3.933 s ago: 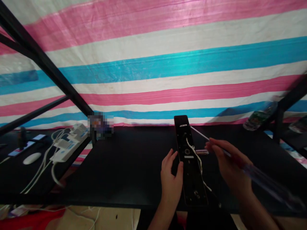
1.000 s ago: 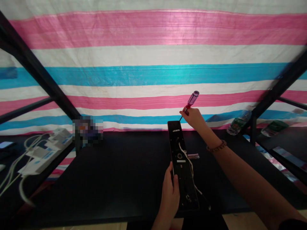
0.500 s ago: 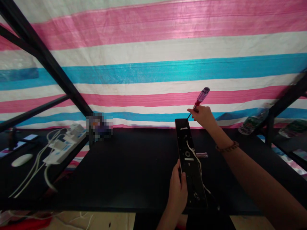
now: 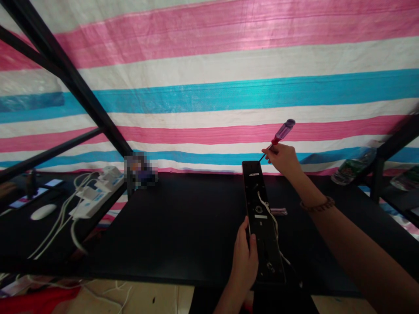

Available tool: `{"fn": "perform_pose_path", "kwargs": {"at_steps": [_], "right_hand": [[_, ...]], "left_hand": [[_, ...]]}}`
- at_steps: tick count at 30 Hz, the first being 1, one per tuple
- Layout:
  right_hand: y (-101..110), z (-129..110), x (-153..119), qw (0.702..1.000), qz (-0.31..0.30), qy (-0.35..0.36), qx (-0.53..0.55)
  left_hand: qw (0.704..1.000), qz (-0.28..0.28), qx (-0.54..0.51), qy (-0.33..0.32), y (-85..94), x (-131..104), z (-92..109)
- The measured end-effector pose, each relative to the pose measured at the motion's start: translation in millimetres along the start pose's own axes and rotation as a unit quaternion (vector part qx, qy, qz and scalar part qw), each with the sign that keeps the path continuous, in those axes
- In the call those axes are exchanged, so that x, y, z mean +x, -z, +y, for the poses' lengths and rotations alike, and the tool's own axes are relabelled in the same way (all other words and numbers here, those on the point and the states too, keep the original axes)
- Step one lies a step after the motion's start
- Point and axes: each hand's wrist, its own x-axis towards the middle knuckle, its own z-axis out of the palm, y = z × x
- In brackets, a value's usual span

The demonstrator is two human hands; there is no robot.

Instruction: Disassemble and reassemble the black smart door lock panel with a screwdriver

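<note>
A long black panel (image 4: 261,233) with small fittings and pale labels lies lengthwise in front of me. My left hand (image 4: 245,257) grips its left edge, thumb on top, near the lower half. In my right hand (image 4: 282,159) is a screwdriver (image 4: 283,131) with a purple clear handle and red collar, pinched by the shaft and tilted. Its tip is at the panel's far right corner; whether it sits in a screw is too small to tell. A white cable (image 4: 274,220) runs along the panel's right side. Beside it lies a small pinkish packet-like item (image 4: 279,211).
The black table (image 4: 170,231) carries the panel. At left are a white power strip (image 4: 94,198) with plugs and cables, a white mouse (image 4: 43,212) and a phone-like screen (image 4: 36,193). A plastic bottle (image 4: 350,168) lies at back right by a black frame post. A striped sheet (image 4: 209,98) hangs behind.
The whole view has shifted slightly, so everything sits a little further right. Both hands keep their holds on the panel and screwdriver; the screwdriver leans a bit more to the right.
</note>
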Motion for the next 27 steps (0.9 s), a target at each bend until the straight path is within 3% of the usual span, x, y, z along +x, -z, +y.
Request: {"fn": "perform_pose_path", "kwargs": {"at_steps": [4,8,12,20,25,27], "right_hand": [[1.0,0.4,1.9,1.000,0.022,-0.017,-0.007],[-1.7,5.6,2.2,0.998,-0.022,-0.020,0.054],[-8.3,9.7,-0.7,0.999,-0.052,0.000,0.009],[-4.9,4.2,-15.5,0.998,0.026,-0.007,0.062],[9.5,0.2,-19.3,0.991,0.112,0.070,-0.009],[9.3,2.9,-21.2,0.990,0.109,0.084,-0.005]], "left_hand": [[1.000,0.001,0.003,-0.001,0.3,-0.8,0.1],[1.000,0.001,0.003,0.003,0.3,-1.3,1.4],[1.000,0.001,0.000,0.005,-0.1,-1.6,1.4],[1.000,-0.004,0.009,0.001,0.9,-2.2,1.5],[1.000,0.008,-0.009,0.007,0.7,-2.1,3.6],[1.000,0.014,-0.020,0.009,0.8,-2.1,5.3]]}}
